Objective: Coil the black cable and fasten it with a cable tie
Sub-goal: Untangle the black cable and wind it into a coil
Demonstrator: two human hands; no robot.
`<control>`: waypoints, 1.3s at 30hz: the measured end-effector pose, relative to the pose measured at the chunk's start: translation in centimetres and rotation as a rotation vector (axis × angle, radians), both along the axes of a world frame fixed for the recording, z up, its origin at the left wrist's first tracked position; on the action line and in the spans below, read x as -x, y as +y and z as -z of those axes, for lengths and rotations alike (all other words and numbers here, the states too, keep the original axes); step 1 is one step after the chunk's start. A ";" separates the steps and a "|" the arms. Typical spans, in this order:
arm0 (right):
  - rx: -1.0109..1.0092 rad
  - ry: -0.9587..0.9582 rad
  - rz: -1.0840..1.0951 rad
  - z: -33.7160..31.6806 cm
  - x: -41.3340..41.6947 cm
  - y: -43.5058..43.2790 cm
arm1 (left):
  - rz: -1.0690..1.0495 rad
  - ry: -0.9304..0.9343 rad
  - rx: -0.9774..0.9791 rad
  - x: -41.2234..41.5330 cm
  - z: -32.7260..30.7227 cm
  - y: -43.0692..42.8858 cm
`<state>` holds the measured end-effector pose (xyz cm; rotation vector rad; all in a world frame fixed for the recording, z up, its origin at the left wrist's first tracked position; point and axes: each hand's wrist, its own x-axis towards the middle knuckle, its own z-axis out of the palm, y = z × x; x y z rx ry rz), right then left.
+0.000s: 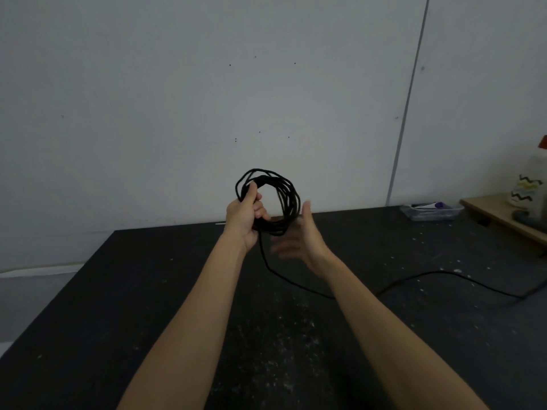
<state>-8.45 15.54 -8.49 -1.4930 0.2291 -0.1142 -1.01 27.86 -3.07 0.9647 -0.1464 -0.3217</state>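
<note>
Loops of black cable point(288, 196) stand as an upright ring in the air above the far edge of the dark surface point(148, 291), in front of the pale wall point(177, 99). The left grip point(244, 216) is clenched around the ring's left side, with its fingers curled through the opening and its thumb over the strands. The right grip point(299, 235) is released. Its palm is turned toward the ring and its fingers are spread and blurred, just beside the lower right rim. Whether it touches the strands I cannot tell.

From the bottom of the ring a loose tail point(438, 272) drops to the surface, then runs along it toward the right edge. The uncoiled length therefore lies below and to the right of the ring, with its long axis going left to right. That puts it on the right grip's side and well apart from the left one.

Coiling looks far along but not finished. The likely next step is for the right grip to go down and right for the tail and bring it up over the ring. No cable tie can be made out. A clear tray point(429, 213) sits far right, its contents unclear.
</note>
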 end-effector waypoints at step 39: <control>0.622 -0.387 0.287 -2.7 0.2 3.3 | 0.080 0.074 -0.216 -1.5 0.4 1.3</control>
